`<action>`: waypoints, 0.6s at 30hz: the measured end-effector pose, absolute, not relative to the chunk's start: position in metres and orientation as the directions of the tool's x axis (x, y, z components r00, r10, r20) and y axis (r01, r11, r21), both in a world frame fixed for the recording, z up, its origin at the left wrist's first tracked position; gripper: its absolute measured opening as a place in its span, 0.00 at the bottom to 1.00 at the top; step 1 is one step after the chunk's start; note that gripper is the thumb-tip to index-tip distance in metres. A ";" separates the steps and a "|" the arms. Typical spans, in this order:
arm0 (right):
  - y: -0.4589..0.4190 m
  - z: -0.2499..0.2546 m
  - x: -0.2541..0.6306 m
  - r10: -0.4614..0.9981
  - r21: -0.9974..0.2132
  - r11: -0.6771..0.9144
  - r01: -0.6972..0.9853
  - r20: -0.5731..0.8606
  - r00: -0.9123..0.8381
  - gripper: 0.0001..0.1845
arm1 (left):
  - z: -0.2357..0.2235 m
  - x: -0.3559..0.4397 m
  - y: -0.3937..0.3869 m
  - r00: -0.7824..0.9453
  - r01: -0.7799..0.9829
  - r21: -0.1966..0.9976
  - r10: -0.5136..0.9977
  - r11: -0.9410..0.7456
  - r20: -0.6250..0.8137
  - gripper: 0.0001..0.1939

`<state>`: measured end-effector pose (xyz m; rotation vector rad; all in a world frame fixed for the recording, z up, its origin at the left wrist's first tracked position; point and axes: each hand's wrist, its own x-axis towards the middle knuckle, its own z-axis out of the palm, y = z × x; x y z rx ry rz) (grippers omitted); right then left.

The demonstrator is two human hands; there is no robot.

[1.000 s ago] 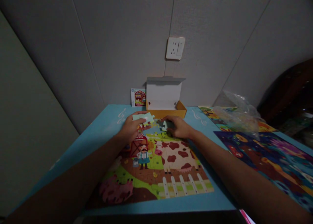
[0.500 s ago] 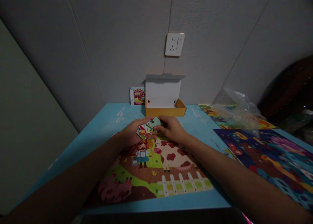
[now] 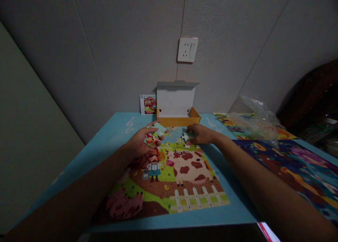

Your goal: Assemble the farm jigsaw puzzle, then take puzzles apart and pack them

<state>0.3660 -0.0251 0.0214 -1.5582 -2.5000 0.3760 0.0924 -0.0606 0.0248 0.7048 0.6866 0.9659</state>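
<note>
The farm-scene jigsaw (image 3: 169, 180) lies flat on the blue tabletop (image 3: 102, 148), fence and pig side nearest the person, probably so that the picture reads upright from here and its parts can lock level. By its far left part, the left hand (image 3: 138, 141) holds a few loose jigsaw pieces (image 3: 158, 128) up off it, fingers partly closed around them, seemingly to keep them ready. Near the far right edge, the right hand (image 3: 202, 133) has its fingers pinched on one pale jigsaw piece (image 3: 187, 136), held low; whether that touches the jigsaw I cannot tell. Beyond the hands, the open yellow box (image 3: 179, 122) stands back by the wall, perhaps to spare working room, and the barn picture card (image 3: 149, 104) leans upright beside it, likely for reference
</note>
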 end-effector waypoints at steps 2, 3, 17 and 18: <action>-0.025 0.023 0.363 0.896 -0.302 0.432 0.850 0.036 -0.443 0.28 | 0.022 0.092 -0.061 0.441 -0.460 0.797 0.880 0.391 -0.177 0.26; -0.025 0.024 0.362 0.894 -0.310 0.438 0.844 0.046 -0.447 0.27 | 0.021 0.093 -0.060 0.447 -0.447 0.805 0.877 0.390 -0.176 0.26; -0.059 0.018 0.291 0.798 -0.507 0.602 0.617 0.407 -0.443 0.14 | 0.015 0.104 -0.070 0.542 -0.362 0.833 0.821 0.419 -0.178 0.15; -0.062 0.017 0.284 0.773 -0.448 0.632 0.632 0.424 -0.473 0.14 | 0.015 0.106 -0.073 0.560 -0.355 0.837 0.812 0.416 -0.166 0.17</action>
